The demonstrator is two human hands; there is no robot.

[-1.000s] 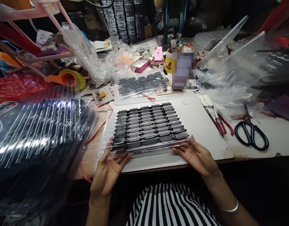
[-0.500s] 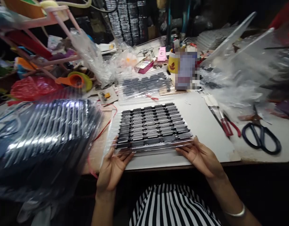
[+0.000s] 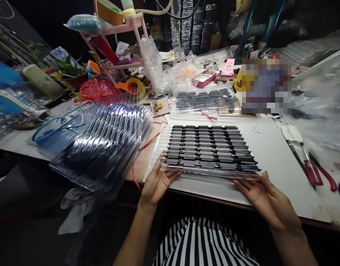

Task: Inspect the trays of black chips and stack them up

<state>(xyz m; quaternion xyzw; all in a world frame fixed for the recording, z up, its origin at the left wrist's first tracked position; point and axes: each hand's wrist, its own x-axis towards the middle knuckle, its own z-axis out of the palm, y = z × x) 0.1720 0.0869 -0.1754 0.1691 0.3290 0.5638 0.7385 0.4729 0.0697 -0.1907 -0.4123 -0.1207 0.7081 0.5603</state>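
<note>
A clear plastic tray [image 3: 166, 142] lies over the white board, filled with rows of small black parts with comb-like teeth [image 3: 208, 147]. My left hand [image 3: 157, 183] grips the tray's near left corner, palm up, with the fingers under its edge and the thumb at its side. At the near right corner, my right hand [image 3: 265, 197] holds the same tray, fingers beneath the rim and thumb by the corner. Behind it rests a second clear tray [image 3: 206, 99] with dark strips in it.
A stack of clear trays [image 3: 111, 140] with dark contents stands at the left, overhanging the table's front edge. A red-handled screwdriver [image 3: 312, 171] and red-handled pliers [image 3: 326, 177] lie at the right. Further back are a pink rack [image 3: 120, 27], an orange scoop [image 3: 131, 87] and plastic bags [image 3: 319, 107].
The view has swung to the left, so the scene sits further right. Both hands keep hold of the tray, and its rows now show their comb-like teeth more clearly.
</note>
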